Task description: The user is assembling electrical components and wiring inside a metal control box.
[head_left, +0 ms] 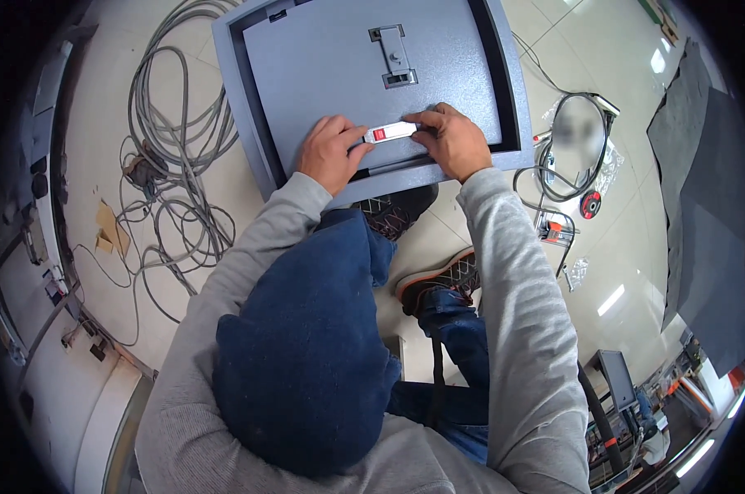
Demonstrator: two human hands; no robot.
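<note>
A small white bar-shaped piece with a red patch (391, 132) lies level between my hands; its exact kind does not show. My left hand (331, 152) pinches its left end between thumb and fingers. At the right end, the thumb and fingers of my right hand (455, 142) grip it the same way. Under both hands is a grey metal box (306, 70) with a raised frame around a recessed panel. A latch-like bracket with a round knob (395, 58) sits on that panel, a little beyond the white piece. Whether the piece touches the panel I cannot tell.
Coiled grey cables (154, 107) spread over the tiled floor on the left, beside a torn piece of cardboard (111, 229). To the right lie a looped black cable (553, 189), a red-and-black disc (590, 204) and dark sheets (714, 222). My shoe (438, 276) stands near the box.
</note>
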